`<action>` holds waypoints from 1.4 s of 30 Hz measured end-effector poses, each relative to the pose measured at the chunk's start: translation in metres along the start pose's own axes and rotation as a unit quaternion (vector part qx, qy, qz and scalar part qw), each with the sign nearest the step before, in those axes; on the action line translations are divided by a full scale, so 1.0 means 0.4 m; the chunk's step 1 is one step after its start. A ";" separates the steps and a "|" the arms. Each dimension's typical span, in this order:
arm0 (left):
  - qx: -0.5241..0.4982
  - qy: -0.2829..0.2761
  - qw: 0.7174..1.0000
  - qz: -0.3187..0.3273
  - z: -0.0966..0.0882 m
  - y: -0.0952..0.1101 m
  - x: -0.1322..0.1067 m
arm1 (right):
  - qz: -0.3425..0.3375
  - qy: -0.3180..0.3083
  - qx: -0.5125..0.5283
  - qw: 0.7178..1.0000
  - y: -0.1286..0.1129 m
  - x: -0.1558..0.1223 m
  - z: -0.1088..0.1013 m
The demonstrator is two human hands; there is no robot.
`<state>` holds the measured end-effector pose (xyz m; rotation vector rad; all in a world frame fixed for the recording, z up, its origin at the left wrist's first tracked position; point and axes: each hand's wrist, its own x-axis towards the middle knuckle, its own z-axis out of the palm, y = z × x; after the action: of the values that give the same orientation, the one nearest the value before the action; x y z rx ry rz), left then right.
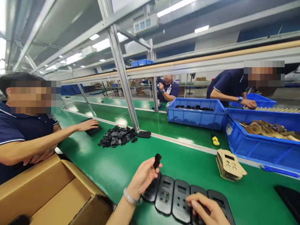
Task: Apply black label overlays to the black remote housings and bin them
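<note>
My left hand [143, 177] is raised above the row of casings, its fingers closed on a small black part [157, 160]. My right hand [207, 207] is low over the row, thumb and fingertips drawn together at the edge of a black casing [181, 200]. Whatever those fingertips hold is too small or hidden to make out. Several flat black casings lie side by side, each with a window slot and round holes. One casing [164, 195] shows raised round buttons in its holes. Part of the row is covered by my hands.
A pile of small black parts [117, 136] lies farther back. Tan cut-out plates [231, 165] are stacked at right, near a yellow screwdriver [215, 140] and blue bins [196, 117]. An open cardboard box [47, 190] stands at left. A co-worker's hand [87, 125] rests across the bench.
</note>
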<state>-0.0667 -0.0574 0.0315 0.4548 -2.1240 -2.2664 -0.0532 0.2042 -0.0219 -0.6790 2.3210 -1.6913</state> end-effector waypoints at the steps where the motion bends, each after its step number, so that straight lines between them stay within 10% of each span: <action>1: -0.028 -0.035 0.999 -0.021 0.037 -0.012 -0.032 | 0.036 -0.009 0.049 0.998 -0.003 -0.003 -0.006; 9: -0.230 -0.253 0.931 -0.129 0.202 -0.056 -0.171 | 0.080 0.004 0.257 0.963 -0.047 -0.006 -0.033; 15: -0.180 -0.243 0.944 -0.132 0.220 -0.080 -0.207 | 0.041 0.040 0.241 0.969 -0.053 -0.020 -0.046; 19: -0.158 -0.205 0.956 -0.137 0.205 -0.084 -0.210 | -0.001 0.121 0.036 0.992 -0.040 -0.023 -0.086; 24: 0.025 -0.123 0.992 0.003 0.173 -0.101 -0.182 | -0.045 -0.050 -0.210 0.975 -0.033 -0.029 -0.153; 28: 0.204 -0.048 0.962 0.175 0.155 -0.128 -0.153 | -0.012 0.006 -0.248 0.969 -0.033 -0.031 -0.184; 34: 0.339 -0.141 0.903 0.223 0.146 -0.135 -0.157 | 0.019 -0.022 -0.312 0.950 -0.019 -0.030 -0.131; 42: 0.364 -0.114 0.892 0.243 0.130 -0.129 -0.159 | -0.006 -0.036 -0.321 0.946 -0.029 -0.034 -0.101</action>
<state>-0.0067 0.0103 -0.0035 -0.3587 -2.7505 -1.2638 -0.0551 0.2421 0.0007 -0.8346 2.8145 -0.8600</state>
